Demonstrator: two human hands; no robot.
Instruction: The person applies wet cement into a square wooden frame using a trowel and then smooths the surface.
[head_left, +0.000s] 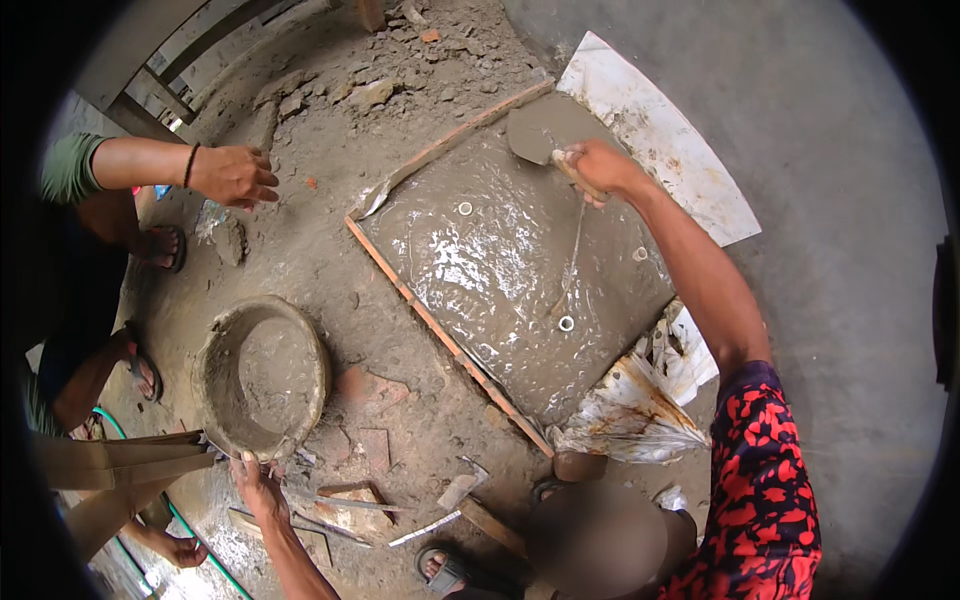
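Observation:
My right hand [592, 172] is shut on the handle of a mud-coated trowel [540, 130] at the upper corner of a framed square of wet grey mortar [490, 260]. Three short white pipe rings [566, 324] stand in the mortar. Thin boards [395, 280] edge it, with crumpled sheeting [635, 420] along the lower right side. My left hand [258, 485] grips the lower rim of a round, mortar-caked basin [210, 365].
A co-worker's hand [235, 178] hangs open at upper left, above sandalled feet [160, 247]. Another hand [183, 550] is low left, near a green hose [210, 555]. A hammer [462, 488] and broken tiles lie below, rubble [370, 93] behind, a white board [655, 130] upper right.

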